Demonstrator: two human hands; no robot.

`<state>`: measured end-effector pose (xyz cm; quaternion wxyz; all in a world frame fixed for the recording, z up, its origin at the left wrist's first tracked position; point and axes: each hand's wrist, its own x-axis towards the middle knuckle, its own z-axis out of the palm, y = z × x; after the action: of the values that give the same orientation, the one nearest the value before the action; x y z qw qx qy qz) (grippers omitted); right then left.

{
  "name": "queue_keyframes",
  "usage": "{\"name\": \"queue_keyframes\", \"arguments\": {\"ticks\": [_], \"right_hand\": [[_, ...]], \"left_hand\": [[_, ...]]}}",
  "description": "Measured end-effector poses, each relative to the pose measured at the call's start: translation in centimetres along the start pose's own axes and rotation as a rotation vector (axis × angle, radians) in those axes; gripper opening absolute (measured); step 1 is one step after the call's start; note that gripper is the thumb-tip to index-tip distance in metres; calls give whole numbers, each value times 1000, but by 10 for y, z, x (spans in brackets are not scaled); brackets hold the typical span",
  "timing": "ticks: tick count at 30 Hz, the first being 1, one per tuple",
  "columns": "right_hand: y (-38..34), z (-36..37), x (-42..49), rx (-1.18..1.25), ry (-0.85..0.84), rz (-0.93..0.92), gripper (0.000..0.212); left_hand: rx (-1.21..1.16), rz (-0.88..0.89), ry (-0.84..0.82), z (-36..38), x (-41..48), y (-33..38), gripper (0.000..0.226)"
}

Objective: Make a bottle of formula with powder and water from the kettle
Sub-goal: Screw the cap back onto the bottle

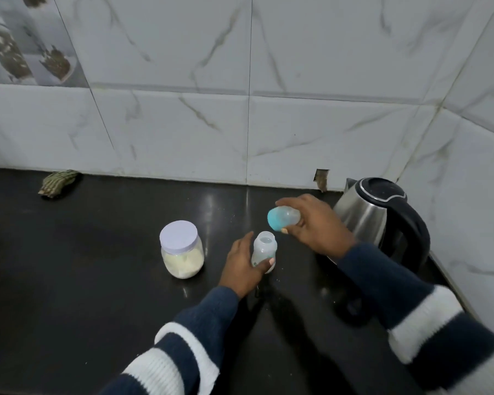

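Nearest the camera, two sleeves of dark blue knit with broad white bands reach forward over a black, glossy worktop (69,280), which shows reflections and a few pale specks.

The left hand (241,269) is wrapped around the lower body of the bottle (264,250), its fingers closed on it from the left, with the thumb across the front. The bottle stands upright on the worktop, its long axis vertical and its mouth open and uncovered. It is small, of clear, slightly milky plastic, with a waisted shape and a threaded neck; whether anything is inside cannot be told.

Just above and to the right, the right hand (314,226) holds the cap (283,219), the fingers closed around its clear dome. The cap is tipped on its side, its blue-green ring facing left and down toward the bottle's mouth, near it but apart from it. The cap appears to be off the bottle, so the mouth is judged free for filling.

To the left of the bottle, close by but apart, stands the powder jar (182,250): squat, round, clear, with a flat pale screw lid still on and cream-coloured powder in its lower half. The left hand lies nearer to it.

To the right and a little farther back sits the kettle (365,212), of brushed steel with a black lid and black handle. The right hand is just beside it and nearer to it.

Farthest back, a crumpled cloth (59,182) lies against the marbled white wall tiles (183,124).
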<state>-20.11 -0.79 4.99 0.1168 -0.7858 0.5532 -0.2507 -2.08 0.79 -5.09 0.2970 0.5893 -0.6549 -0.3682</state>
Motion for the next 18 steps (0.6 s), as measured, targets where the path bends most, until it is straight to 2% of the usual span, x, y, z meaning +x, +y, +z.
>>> {"name": "queue_keyframes", "arguments": {"ticks": [3,6,12,18], "right_hand": [[-4,5,22,-170,-265,-11,49],[-9,12,32,-288,-433,-70,39],[-17,17,43,-356,-531,-136,38],[-21,21,51,-401,-577,-190,39]], "left_hand": [[-53,40,1,7,10,-3,65],[-132,46,25,11,13,-3,49],[-286,11,51,14,13,-4,46],[-326,8,57,14,14,-7,56]]}}
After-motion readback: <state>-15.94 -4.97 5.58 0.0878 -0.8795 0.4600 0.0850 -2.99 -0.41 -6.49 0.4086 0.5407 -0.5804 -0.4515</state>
